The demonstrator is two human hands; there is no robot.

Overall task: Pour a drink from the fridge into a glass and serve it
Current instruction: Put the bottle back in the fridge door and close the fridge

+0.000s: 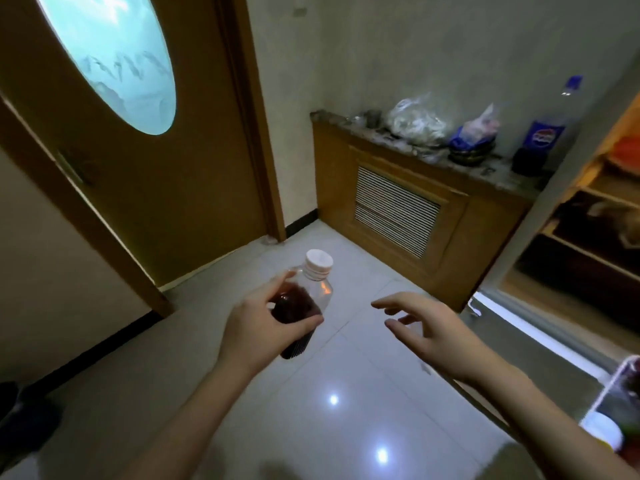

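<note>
A small clear plastic bottle (304, 299) with a white screw cap and dark red-brown drink in its lower part is held tilted above the tiled floor. My left hand (266, 323) is wrapped around its body, thumb in front. To the right of the bottle, not touching it, my right hand (426, 323) hovers with fingers spread and nothing in it. At the right edge stands the open fridge (588, 237) with lit shelves. No glass is in view.
A wooden door with an oval frosted pane (114, 64) is at the upper left. A wooden radiator cabinet (398, 209) against the far wall carries plastic bags, bowls and a large cola bottle (547, 129). Fridge door shelf with jars (609, 420) sits at lower right.
</note>
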